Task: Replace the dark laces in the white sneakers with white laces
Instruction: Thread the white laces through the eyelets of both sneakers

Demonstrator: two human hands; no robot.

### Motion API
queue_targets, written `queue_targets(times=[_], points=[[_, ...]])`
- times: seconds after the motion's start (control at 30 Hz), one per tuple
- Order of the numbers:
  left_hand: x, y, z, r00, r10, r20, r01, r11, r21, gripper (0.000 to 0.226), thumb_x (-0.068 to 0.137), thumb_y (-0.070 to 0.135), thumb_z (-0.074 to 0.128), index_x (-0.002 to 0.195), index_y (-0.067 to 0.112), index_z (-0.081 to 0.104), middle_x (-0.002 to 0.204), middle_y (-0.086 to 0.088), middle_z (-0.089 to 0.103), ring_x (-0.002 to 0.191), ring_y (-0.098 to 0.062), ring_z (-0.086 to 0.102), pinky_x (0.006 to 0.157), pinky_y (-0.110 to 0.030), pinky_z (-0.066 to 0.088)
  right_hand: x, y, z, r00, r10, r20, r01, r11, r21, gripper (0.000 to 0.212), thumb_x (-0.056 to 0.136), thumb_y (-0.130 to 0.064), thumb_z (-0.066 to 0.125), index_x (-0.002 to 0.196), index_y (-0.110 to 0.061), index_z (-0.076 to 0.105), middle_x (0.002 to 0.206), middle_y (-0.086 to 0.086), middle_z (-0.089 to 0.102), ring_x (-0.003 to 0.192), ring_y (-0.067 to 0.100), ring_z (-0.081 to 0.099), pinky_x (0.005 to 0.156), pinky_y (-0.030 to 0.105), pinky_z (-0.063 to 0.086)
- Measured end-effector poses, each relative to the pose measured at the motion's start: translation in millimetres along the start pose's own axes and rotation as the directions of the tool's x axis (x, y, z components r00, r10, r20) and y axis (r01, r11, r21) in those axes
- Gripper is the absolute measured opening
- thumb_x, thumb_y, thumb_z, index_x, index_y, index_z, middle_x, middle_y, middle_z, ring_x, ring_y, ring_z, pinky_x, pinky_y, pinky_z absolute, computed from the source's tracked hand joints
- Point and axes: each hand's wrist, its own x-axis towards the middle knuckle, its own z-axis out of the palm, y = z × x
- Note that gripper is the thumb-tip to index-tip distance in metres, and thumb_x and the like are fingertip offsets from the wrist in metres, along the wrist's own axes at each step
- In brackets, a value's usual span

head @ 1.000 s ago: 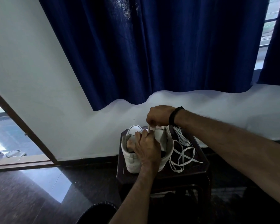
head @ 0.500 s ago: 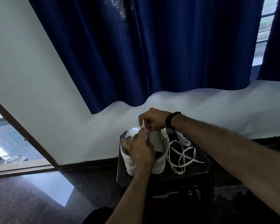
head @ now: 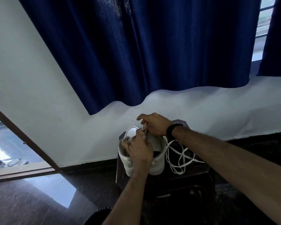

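Right hand (head: 154, 125) now pinches white lace (head: 177, 157) tip higher above sneaker (head: 157, 166), left hand (head: 139, 151) still gripping its collar, so threading looks underway.

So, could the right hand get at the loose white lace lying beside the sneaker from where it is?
Probably yes. The loose white lace lies in the open on the stool, just below the right hand, with nothing over it. But that hand is pinching a lace end at the sneaker and would have to let go first.

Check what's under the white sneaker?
The white sneaker stands on a dark stool, with the loose white lace beside it. The stool top beneath the sole is covered; the left hand hides the sneaker's opening.
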Motion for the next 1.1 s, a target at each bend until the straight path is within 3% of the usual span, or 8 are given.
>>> queue_targets(times=[0.07,0.13,0.2,0.27,0.57,0.8,0.97,1.1], points=[[-0.4,1.7,-1.6,1.000,-0.015,-0.003,0.015,1.000,-0.010,0.023,0.082,0.011,0.054,0.103,0.019,0.052,0.090,-0.002,0.070,0.098,-0.023,0.060,0.105,-0.038,0.022,-8.3,-2.4,4.5,0.989,0.005,-0.148,-0.006,1.000,-0.009,0.040,0.083,-0.013,0.062,0.120,-0.026,0.058,0.115,-0.003,0.064,0.100,0.015,0.061,0.083,0.028,0.048],[-0.3,3.1,-2.3,1.000,-0.019,-0.005,0.018,1.000,-0.008,0.020,0.084,0.012,0.052,0.103,0.019,0.052,0.091,-0.003,0.071,0.099,-0.024,0.060,0.105,-0.039,0.022,-19.5,-9.3,5.9,0.953,-0.007,-0.303,-0.042,0.987,-0.155,0.025,0.080,-0.021,0.063,0.104,-0.025,0.066,0.105,-0.003,0.064,0.100,0.019,0.058,0.084,0.031,0.043],[-0.1,2.4,-1.4,1.000,-0.017,-0.002,0.017,1.000,-0.018,0.024,0.083,0.010,0.052,0.105,0.019,0.053,0.091,-0.003,0.072,0.098,-0.026,0.061,0.103,-0.041,0.025,-29.2,-16.6,7.8,0.944,-0.005,-0.329,-0.136,0.905,-0.403,0.017,0.081,-0.032,0.057,0.088,-0.025,0.071,0.092,-0.002,0.067,0.098,0.021,0.053,0.088,0.036,0.033],[0.8,0.3,0.6,1.000,-0.017,0.001,0.017,1.000,-0.023,0.027,0.080,0.010,0.051,0.105,0.020,0.053,0.089,-0.002,0.071,0.095,-0.027,0.061,0.100,-0.040,0.026,-34.7,-21.0,15.5,0.956,0.026,-0.293,-0.183,0.834,-0.521,0.028,0.085,-0.039,0.048,0.082,-0.022,0.071,0.085,0.000,0.068,0.097,0.023,0.051,0.090,0.040,0.029],[-0.1,2.2,-0.7,1.000,-0.005,-0.001,0.005,1.000,-0.015,0.020,0.087,0.013,0.049,0.106,0.019,0.052,0.091,-0.002,0.071,0.095,-0.025,0.063,0.104,-0.045,0.030,-35.4,-30.7,34.5,0.910,0.068,-0.410,-0.302,0.786,-0.540,0.024,0.086,-0.030,0.050,0.072,-0.023,0.068,0.075,-0.001,0.068,0.090,0.024,0.055,0.083,0.042,0.027],[0.3,-0.3,1.8,1.000,-0.016,0.021,0.016,1.000,-0.005,0.029,0.081,0.009,0.050,0.108,0.021,0.050,0.091,0.001,0.070,0.096,-0.023,0.063,0.107,-0.047,0.028,-33.2,-25.6,32.3,0.954,-0.051,-0.295,-0.179,0.693,-0.698,0.021,0.084,-0.029,0.055,0.073,-0.022,0.072,0.076,0.001,0.071,0.088,0.024,0.059,0.081,0.042,0.024],[2.2,-1.2,4.2,0.999,-0.013,0.035,0.012,1.000,0.022,0.029,0.079,0.010,0.051,0.105,0.023,0.049,0.086,0.004,0.069,0.092,-0.020,0.064,0.106,-0.045,0.028,-30.3,-27.5,31.2,0.963,0.006,-0.269,-0.182,0.748,-0.638,0.026,0.091,-0.028,0.046,0.087,-0.021,0.071,0.094,0.004,0.070,0.101,0.027,0.054,0.087,0.044,0.023],[3.8,-0.7,3.4,0.999,-0.008,0.037,0.006,0.998,0.056,0.027,0.079,0.011,0.051,0.104,0.021,0.051,0.085,0.003,0.069,0.091,-0.021,0.065,0.105,-0.046,0.028,-26.2,-27.7,33.1,0.960,0.035,-0.278,-0.204,0.765,-0.610,0.024,0.090,-0.026,0.046,0.085,-0.019,0.069,0.094,0.005,0.070,0.102,0.028,0.053,0.087,0.044,0.025]])
